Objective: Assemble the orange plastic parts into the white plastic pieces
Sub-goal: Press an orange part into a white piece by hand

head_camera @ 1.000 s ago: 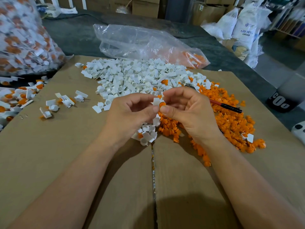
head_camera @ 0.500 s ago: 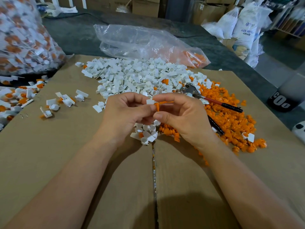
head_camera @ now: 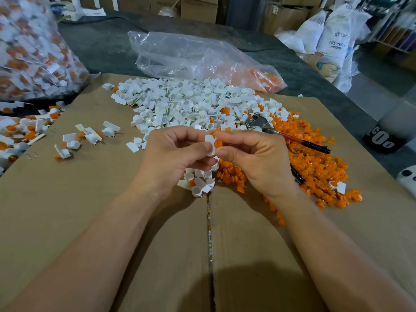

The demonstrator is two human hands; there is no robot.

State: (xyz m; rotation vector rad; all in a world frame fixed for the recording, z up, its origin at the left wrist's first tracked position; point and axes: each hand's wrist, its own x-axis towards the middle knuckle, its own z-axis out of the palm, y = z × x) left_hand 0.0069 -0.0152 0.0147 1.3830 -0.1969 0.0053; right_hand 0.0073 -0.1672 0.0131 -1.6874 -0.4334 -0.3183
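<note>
Most of the job lies ahead, judging by the stock spread over the cardboard sheet (head_camera: 90, 210). One pairing is in hand. The left hand (head_camera: 177, 154) pinches a white piece (head_camera: 209, 144) between thumb and curled fingers. The right hand (head_camera: 254, 158) pinches an orange part (head_camera: 218, 144) between thumb and forefinger and holds it against the side of the white piece. Both things are raised just above the cardboard, in the middle of the view. The round orange face shows right beside the white tab, so the part looks seated or nearly so. Whether it is pushed fully home I cannot tell.

Finished work lies to the left. A handful of finished assemblies (head_camera: 89, 136) is scattered on the cardboard, and a heap of finished units (head_camera: 15, 131) sits at the left edge. Behind that heap, a large full bag (head_camera: 29, 48) shows white and orange through its plastic.

What remains is far more:
- the broad pile of white pieces (head_camera: 191, 104) beyond the hands
- the pile of orange parts (head_camera: 315, 163) to the right
- a small white cluster (head_camera: 200, 181) under the hands
- a few orange bits inside the crumpled clear bag (head_camera: 191, 55) at the far side

Pliers (head_camera: 265, 126) lie on the orange pile, and neither hand touches them.
</note>
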